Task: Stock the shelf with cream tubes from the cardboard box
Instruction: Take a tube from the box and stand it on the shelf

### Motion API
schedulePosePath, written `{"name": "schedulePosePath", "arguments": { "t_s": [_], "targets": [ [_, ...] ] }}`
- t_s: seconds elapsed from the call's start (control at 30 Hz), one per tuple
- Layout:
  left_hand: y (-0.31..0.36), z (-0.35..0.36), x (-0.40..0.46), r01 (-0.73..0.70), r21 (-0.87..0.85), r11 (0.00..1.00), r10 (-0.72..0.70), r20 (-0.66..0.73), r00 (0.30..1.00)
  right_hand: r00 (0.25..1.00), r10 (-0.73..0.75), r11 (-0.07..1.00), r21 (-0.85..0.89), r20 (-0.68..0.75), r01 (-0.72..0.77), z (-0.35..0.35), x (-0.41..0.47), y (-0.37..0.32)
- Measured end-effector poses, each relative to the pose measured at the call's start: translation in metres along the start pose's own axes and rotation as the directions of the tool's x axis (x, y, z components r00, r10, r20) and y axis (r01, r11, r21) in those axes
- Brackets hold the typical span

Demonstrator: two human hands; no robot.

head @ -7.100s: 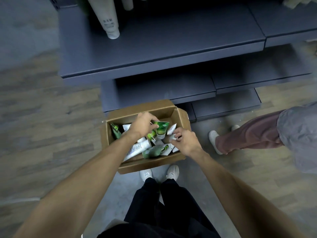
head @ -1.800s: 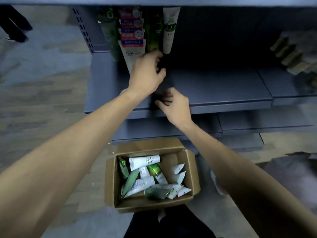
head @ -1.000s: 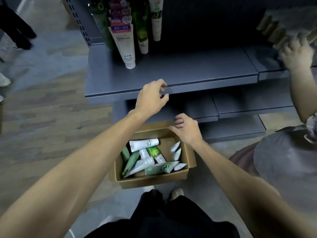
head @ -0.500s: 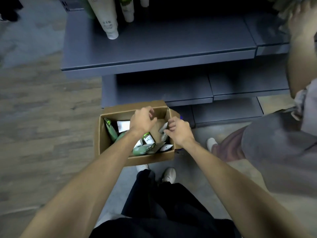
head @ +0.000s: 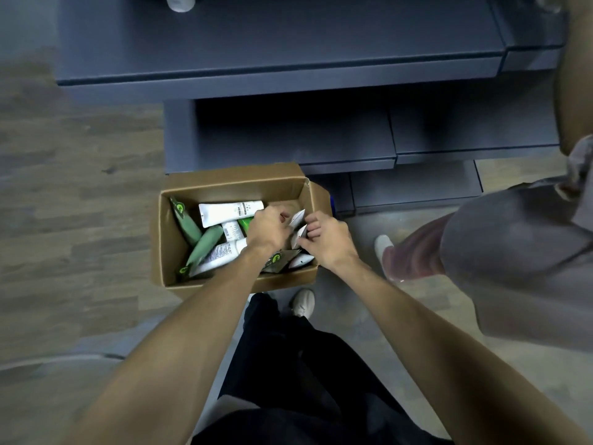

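While both reach in, right hand [head: 327, 240] pinches tube [head: 300, 234]

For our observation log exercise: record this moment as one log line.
phase: picking | left hand: in brown cardboard box | right hand: fingers on small white tubes | dark grey shelf

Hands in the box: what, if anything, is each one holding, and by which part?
Both the left hand and right hand are at the small white tubes; where the grip falls cannot be told.
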State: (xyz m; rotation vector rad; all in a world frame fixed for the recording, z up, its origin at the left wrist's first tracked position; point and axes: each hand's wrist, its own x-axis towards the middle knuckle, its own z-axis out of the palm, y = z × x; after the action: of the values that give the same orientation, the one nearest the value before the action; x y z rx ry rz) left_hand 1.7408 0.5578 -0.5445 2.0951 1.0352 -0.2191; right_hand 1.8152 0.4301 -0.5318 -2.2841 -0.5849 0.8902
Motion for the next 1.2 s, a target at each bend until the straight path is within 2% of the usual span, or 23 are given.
{"name": "schedulePosePath", "arguments": {
  "t_s": [0.27,0.57,0.7,0.9,1.07,1.2],
  "targets": [
    [-0.002,-0.003,0.009,-0.006,0.002,1.000,0.006,-0.097,0.995,1.000,-0.005,0.999,0.034,-0.017,0.006,0.002,0.001,0.003],
    [0.006,-0.058,0.009,-0.065,0.089,0.994,0.077,-0.140,0.987,1.000,0.022,0.999,0.022,0.004,-0.022,-0.002,0.008,-0.003],
    [0.020,-0.090,0.002,-0.095,0.086,0.992,0.108,-0.159,0.981,0.998,0.002,1.000,-0.022,0.068,-0.001,-0.008,0.016,-0.015],
    [0.052,-0.143,-0.011,-0.174,0.035,0.984,0.178,-0.206,0.962,0.988,-0.121,0.992,-0.030,0.098,0.125,-0.030,0.029,-0.058],
    [0.086,-0.191,-0.020,-0.245,0.033,0.969,0.246,-0.214,0.945,0.953,-0.304,0.952,-0.016,0.004,0.304,-0.051,0.033,-0.099],
    [0.111,-0.224,-0.029,-0.297,0.049,0.954,0.300,-0.231,0.926,0.916,-0.393,0.919,0.007,-0.082,0.395,-0.068,0.035,-0.127]
  ]
}}
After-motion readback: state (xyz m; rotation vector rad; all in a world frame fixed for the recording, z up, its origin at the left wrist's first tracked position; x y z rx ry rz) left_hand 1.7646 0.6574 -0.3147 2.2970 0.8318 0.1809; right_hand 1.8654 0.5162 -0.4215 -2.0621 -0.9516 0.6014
